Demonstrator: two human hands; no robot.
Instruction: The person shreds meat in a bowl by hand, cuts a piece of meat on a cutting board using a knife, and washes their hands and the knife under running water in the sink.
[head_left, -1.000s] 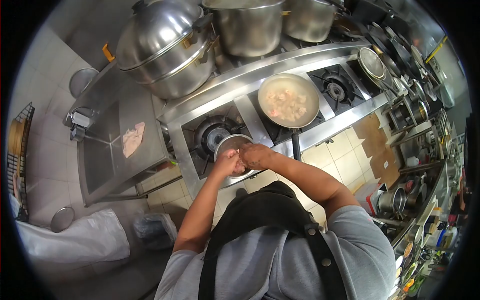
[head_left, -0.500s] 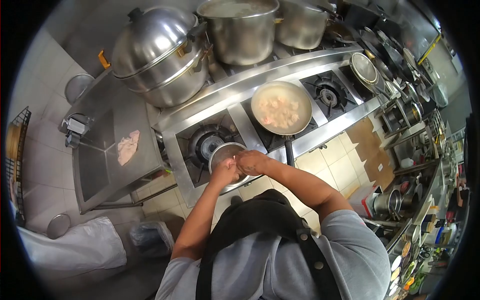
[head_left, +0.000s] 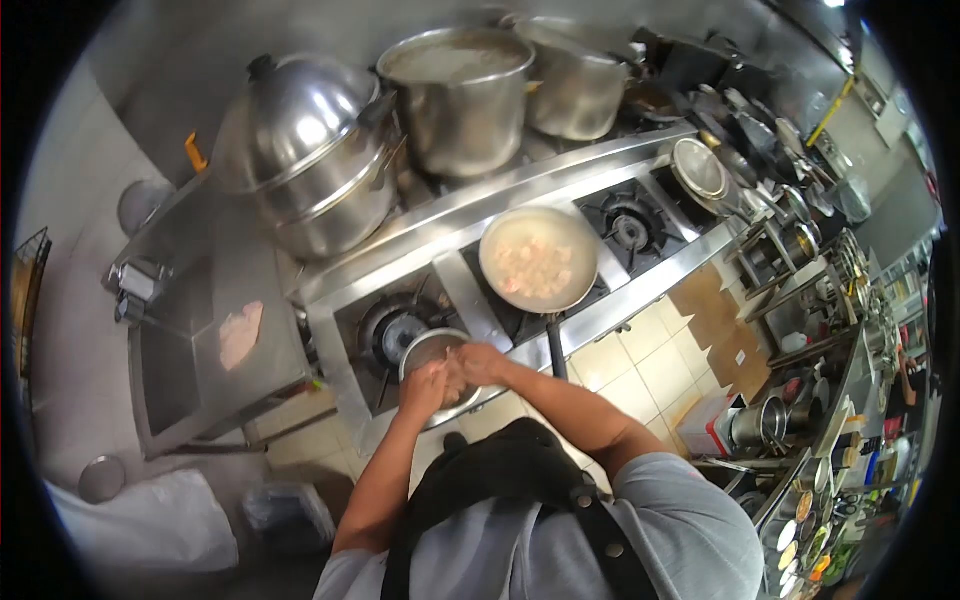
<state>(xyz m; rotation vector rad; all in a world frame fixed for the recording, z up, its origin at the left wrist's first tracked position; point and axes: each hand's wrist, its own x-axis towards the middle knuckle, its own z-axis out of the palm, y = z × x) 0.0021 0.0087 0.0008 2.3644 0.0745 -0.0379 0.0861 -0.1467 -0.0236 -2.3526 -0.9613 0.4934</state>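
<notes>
Two bare hands work close together over a round metal bowl (head_left: 424,355) at the front edge of the stove (head_left: 325,288), just before its left burner (head_left: 398,335). The left hand (head_left: 427,386) and right hand (head_left: 481,365) are nearly touching, fingers bent inward, and appear to pinch pink meat (head_left: 456,382) between them; blur hides the fingertips. The meat lies inside the bowl's rim, below and between the hands, about equally near both; its long axis seems to run from the stove toward the person, though blur makes this unsure.

Beyond the hands and to their right, nearer the right hand, a frying pan (head_left: 510,229) sits on the middle burner, holding pale pieces (head_left: 534,270) in cloudy liquid. Its black handle (head_left: 557,350) points over the stove's front edge, toward the person.

To the left, near the worktop's (head_left: 270,385) right edge, lies a flat pink piece (head_left: 240,337), its long axis slanting from back right to front left.
</notes>
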